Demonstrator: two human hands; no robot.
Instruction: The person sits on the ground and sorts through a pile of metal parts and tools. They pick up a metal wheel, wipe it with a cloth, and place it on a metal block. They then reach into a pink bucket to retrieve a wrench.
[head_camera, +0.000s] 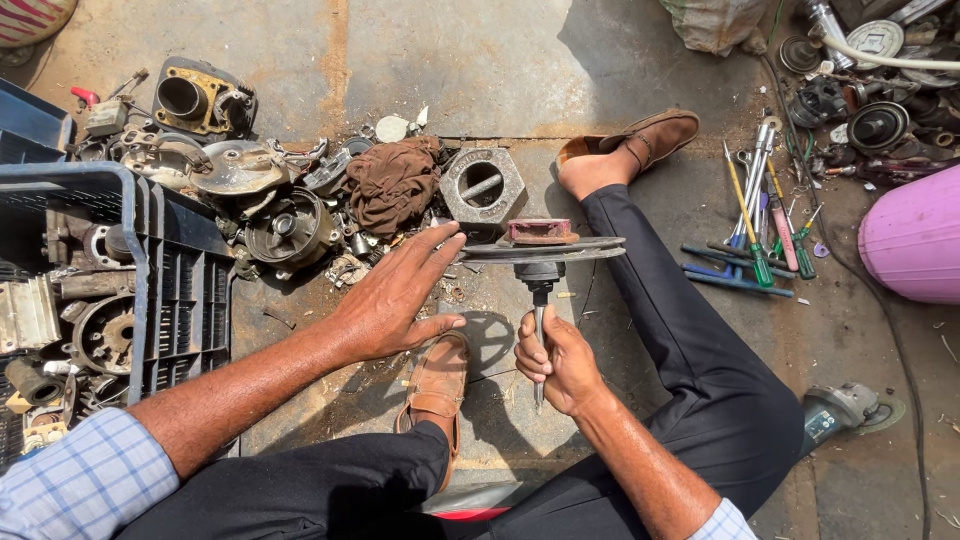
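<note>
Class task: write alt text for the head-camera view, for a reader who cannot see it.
A seated person's right hand grips a metal shaft topped by a round pulley disc, which the open left hand touches at the rim. Engine parts and hand tools litter the concrete floor.

Single head-worn view, steeply downward and close over the seated person's arms, legs and littered concrete floor

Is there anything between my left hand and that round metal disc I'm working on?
Nothing visible does. The left hand is open, its fingers reaching right up to the rim of the round metal disc. The right hand grips the shaft under the disc, clear of the left hand's side.
</note>
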